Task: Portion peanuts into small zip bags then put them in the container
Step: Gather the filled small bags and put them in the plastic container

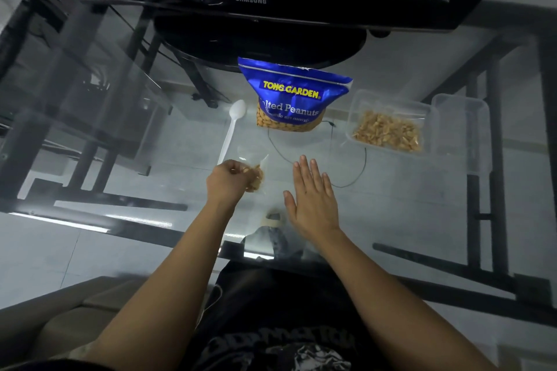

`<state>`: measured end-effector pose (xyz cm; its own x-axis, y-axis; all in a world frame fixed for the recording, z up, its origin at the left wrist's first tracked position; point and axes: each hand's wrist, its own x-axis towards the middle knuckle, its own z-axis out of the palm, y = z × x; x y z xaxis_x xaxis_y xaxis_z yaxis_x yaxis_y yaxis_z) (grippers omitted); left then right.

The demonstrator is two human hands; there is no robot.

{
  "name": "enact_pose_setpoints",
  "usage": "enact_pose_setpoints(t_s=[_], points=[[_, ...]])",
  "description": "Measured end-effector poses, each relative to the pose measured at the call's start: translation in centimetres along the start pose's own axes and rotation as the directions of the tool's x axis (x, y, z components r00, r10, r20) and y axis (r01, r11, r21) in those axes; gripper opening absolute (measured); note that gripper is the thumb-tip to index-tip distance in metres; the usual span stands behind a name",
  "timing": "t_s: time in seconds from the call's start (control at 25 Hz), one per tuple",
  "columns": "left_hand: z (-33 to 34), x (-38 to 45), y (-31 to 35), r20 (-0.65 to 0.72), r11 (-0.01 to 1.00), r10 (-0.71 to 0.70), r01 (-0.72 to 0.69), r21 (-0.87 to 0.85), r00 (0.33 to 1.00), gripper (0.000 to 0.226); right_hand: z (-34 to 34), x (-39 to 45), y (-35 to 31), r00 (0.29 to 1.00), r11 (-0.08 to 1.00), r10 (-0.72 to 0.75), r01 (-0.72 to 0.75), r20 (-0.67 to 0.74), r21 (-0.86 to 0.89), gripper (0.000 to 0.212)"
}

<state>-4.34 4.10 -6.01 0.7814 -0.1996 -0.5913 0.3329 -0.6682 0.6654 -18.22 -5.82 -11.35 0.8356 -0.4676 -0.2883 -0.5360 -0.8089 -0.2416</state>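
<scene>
On the glass table a blue Tong Garden peanut bag [291, 96] stands at the centre back. My left hand [227, 182] is closed around a small clear zip bag [256, 172] holding some peanuts, just in front of the blue bag. My right hand [313, 199] hovers flat with fingers spread, to the right of the zip bag and holding nothing. To the right sits a clear plastic container [360, 99] with filled peanut bags inside. A white plastic spoon [231, 129] lies left of the blue bag, its handle reaching toward my left hand.
A clear lid or second container [461, 120] lies right of the filled one. A black Samsung monitor [250, 0] and its round stand [259, 42] occupy the back of the table. Table frame bars and a cable show through the glass [120, 129].
</scene>
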Motion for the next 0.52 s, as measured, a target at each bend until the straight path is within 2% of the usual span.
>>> enact_pose_setpoints(t_s=[0.16, 0.28, 0.4, 0.52], points=[[0.2, -0.8, -0.2, 0.03, 0.996, 0.085, -0.084, -0.004, 0.996, 0.015, -0.8, 0.1, 0.3, 1.0, 0.998, -0.014, 0.014, 0.005, 0.06, 0.074], [1.9, -1.4, 0.4, 0.128, 0.992, 0.098, -0.086, -0.096, 0.987, 0.015, -3.5, -0.4, 2.3, 0.991, 0.98, 0.07, -0.047, -0.113, 0.194, 0.073], [5.3, -2.1, 2.7, 0.202, 0.981, 0.154, -0.126, -0.145, 0.967, 0.006, -6.6, -0.9, 6.5, 0.938, 0.948, 0.207, -0.121, -0.279, 0.296, 0.065], [9.4, -3.4, 6.4, 0.28, 0.968, 0.217, -0.168, -0.188, 0.935, 0.003, -9.1, -0.8, 11.3, 0.844, 0.921, 0.329, -0.188, -0.424, 0.34, 0.052]])
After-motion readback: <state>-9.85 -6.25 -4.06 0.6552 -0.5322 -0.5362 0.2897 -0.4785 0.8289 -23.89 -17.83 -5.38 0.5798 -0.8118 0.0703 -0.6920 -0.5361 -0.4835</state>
